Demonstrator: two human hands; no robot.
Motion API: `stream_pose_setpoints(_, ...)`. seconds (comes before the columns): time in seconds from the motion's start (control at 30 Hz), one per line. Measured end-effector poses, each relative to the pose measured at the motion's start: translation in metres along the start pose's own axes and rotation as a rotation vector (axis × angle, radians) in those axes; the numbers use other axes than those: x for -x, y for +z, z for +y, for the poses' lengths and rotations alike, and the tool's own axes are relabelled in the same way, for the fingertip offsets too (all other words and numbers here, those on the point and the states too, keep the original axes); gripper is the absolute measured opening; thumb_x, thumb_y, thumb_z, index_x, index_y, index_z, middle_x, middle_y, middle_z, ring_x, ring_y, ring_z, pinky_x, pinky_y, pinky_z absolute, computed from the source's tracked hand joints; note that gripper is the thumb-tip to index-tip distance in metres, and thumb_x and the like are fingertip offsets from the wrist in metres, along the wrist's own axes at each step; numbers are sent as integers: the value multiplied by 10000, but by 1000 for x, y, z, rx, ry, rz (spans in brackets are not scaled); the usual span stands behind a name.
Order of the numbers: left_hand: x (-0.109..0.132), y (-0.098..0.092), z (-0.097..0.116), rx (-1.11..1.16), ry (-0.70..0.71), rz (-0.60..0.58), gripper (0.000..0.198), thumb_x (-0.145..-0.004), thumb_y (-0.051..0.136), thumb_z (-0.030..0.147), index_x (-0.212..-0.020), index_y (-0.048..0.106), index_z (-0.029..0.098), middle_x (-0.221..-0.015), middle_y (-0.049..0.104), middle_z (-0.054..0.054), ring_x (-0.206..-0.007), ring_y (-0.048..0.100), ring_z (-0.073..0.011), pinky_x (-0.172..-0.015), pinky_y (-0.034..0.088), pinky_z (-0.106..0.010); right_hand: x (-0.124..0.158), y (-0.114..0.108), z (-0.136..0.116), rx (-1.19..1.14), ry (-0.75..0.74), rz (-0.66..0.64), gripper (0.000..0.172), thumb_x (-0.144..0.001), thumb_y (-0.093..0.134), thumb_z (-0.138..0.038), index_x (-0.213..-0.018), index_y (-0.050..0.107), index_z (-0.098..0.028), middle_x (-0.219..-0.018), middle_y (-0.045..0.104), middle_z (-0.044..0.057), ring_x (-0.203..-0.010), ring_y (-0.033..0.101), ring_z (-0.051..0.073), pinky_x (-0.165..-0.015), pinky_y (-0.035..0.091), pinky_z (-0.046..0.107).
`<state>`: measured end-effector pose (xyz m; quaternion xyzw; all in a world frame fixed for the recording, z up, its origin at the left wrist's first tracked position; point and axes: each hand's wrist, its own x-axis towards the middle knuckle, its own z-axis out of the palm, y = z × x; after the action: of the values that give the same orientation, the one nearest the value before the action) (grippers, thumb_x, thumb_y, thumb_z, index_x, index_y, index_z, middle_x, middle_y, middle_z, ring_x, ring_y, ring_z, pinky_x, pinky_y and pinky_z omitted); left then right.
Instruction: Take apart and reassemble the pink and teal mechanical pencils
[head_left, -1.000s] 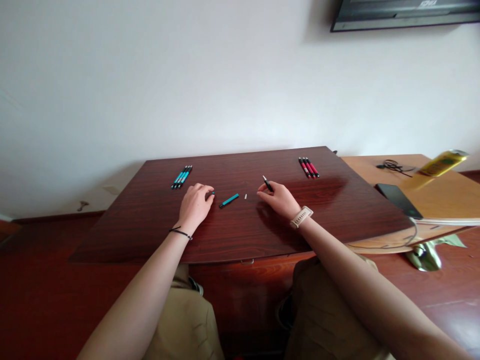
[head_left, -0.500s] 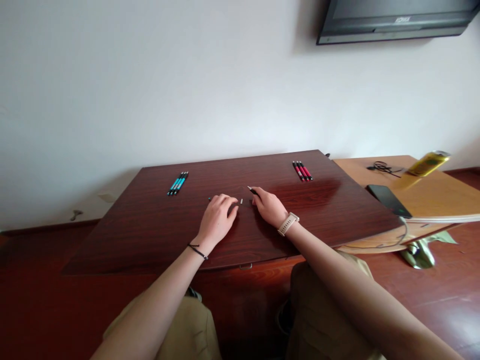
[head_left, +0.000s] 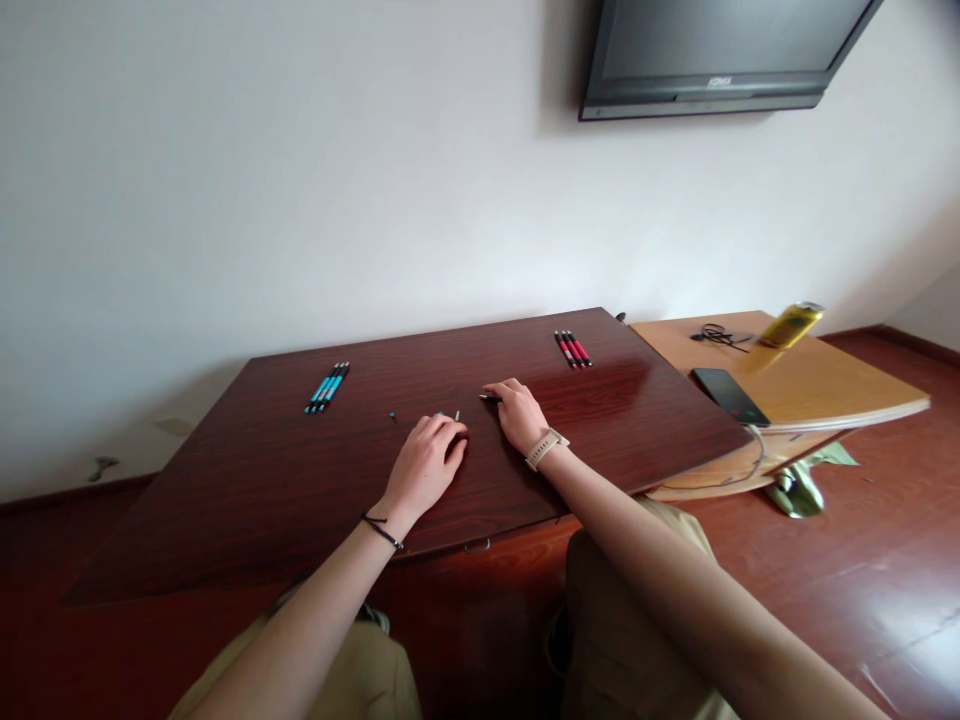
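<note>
My left hand (head_left: 425, 462) rests on the dark table (head_left: 300, 480), its fingers curled and closed. A bit of blue shows past its fingertips; what lies inside the grip is hidden. A small white stick-like piece (head_left: 457, 415) lies beside those fingertips. Left of the hand is a tiny blue-tipped piece (head_left: 392, 416). In my right hand (head_left: 521, 415), the fingers close on a short black pen part (head_left: 490, 398) with a light tip, pointing left. Most of that part is covered by the fingers.
Several blue-and-black pens (head_left: 327, 388) lie in a row at the table's left, several red-and-black pens (head_left: 573, 349) at the back right. On the adjoining lighter cabinet are a phone (head_left: 727, 395), a black cable (head_left: 718, 336) and a yellow can (head_left: 792, 325). A television (head_left: 712, 60) hangs above.
The view has swung to the right. My left hand has come up next to the white piece. In my right hand the pen part has tipped from pointing up-left to lying nearly level.
</note>
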<state>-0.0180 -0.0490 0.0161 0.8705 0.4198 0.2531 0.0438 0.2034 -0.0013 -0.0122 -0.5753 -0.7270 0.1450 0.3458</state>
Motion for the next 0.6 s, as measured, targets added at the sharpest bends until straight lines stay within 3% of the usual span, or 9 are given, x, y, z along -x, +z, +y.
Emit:
stream_pose_setpoints(0.13, 1, -1, -1, 11, 5, -6, 200, -1079, 508, 230, -1151, 695, 234, -1158, 696, -90, -1117, 621, -283, -1037, 530, -476, 9, -23, -15, -11, -55, 69, 500, -948, 524, -82, -1418, 650, -194, -1344, 654, 144, -1261, 593, 287, -1132, 466, 408)
stream_pose_setpoints(0.2, 1, -1, -1, 19, 5, -15, 200, -1086, 505, 237, -1158, 691, 231, -1166, 699, -88, -1125, 621, -281, -1045, 525, -475, 17, -53, -13, -6, -103, 127, 472, -982, 533, -143, -1437, 630, -216, -1353, 654, 124, -1278, 591, 275, -1154, 456, 399)
stream_pose_setpoints(0.27, 1, 0, -3, 23, 6, -28, 201, -1090, 503, 245, -1168, 687, 229, -1177, 700, -86, -1133, 622, -279, -1049, 524, -477, 29, -95, 7, 25, -106, 213, 450, -994, 552, -191, -1435, 619, -243, -1383, 653, 108, -1289, 592, 272, -1179, 440, 415)
stream_pose_setpoints(0.33, 1, 1, -3, 22, 13, -32, 203, -1090, 503, 247, -1177, 686, 230, -1190, 698, -87, -1144, 626, -280, -1054, 523, -479, 47, -142, 47, 107, -6, 364, 454, -980, 536, -188, -1423, 605, -258, -1332, 693, 107, -1221, 627, 279, -1124, 476, 443)
stream_pose_setpoints(0.43, 1, 2, -3, 16, 23, -31, 204, -1085, 507, 248, -1180, 686, 234, -1204, 696, -89, -1151, 632, -282, -1061, 525, -486, 87, -210, 129, 243, 300, 590, 594, -910, 463, -105, -1491, 510, -223, -1273, 741, 131, -1102, 676, 269, -988, 531, 431)
stream_pose_setpoints(0.5, 0, 2, -2, 14, 26, -32, 201, -1083, 508, 250, -1177, 686, 240, -1207, 697, -88, -1153, 637, -283, -1067, 526, -492, 120, -243, 184, 383, 466, 648, 664, -848, 468, -75, -1496, 497, -214, -1260, 760, 148, -1129, 669, 287, -994, 515, 451)
stream_pose_setpoints(0.6, 0, 2, -2, 10, 29, -37, 201, -1084, 506, 255, -1180, 682, 253, -1205, 699, -84, -1161, 641, -286, -1089, 515, -503, 165, -268, 246, 439, 576, 619, 629, -802, 491, -78, -1396, 552, -276, -1224, 783, 144, -1162, 679, 320, -1003, 509, 495)
